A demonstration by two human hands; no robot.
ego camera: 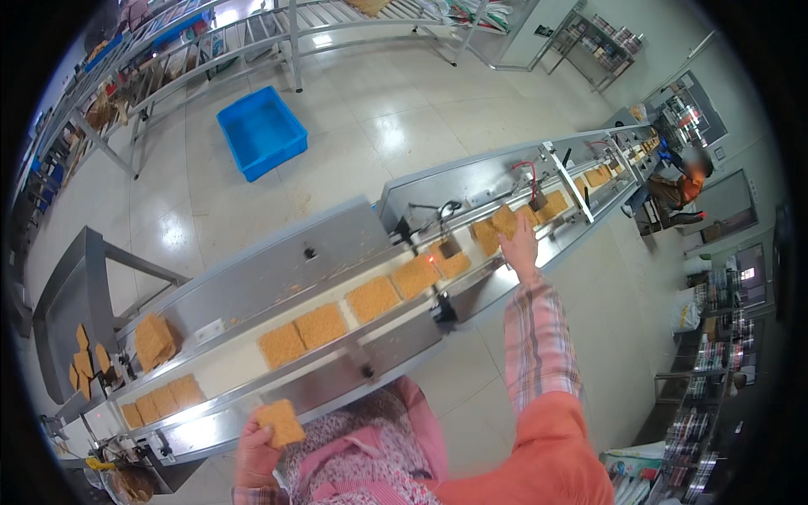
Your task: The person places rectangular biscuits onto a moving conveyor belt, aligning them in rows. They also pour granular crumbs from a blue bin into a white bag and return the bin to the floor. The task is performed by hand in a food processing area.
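My left hand (257,449) holds a golden-brown, crumbly-looking square food cake (281,423) by its edge, in front of the near rail of the conveyor. My right hand (522,248) reaches over the belt farther along, thumb and fingers around another square cake (504,220). That cake overlaps its neighbours and looks slightly raised. Between my hands, a row of flat cakes (372,298) lies on the white conveyor belt (230,364). Several more cakes (163,399) sit close together or overlapping on the belt at the left.
A stack of cakes (154,342) rests on the metal ledge beyond the belt. Sensor brackets (444,314) and a white crossbar (568,180) stand along the conveyor. Loose cakes lie in a metal chute (66,315). A blue crate (262,134) is on the floor; another person (678,186) sits at the far end.
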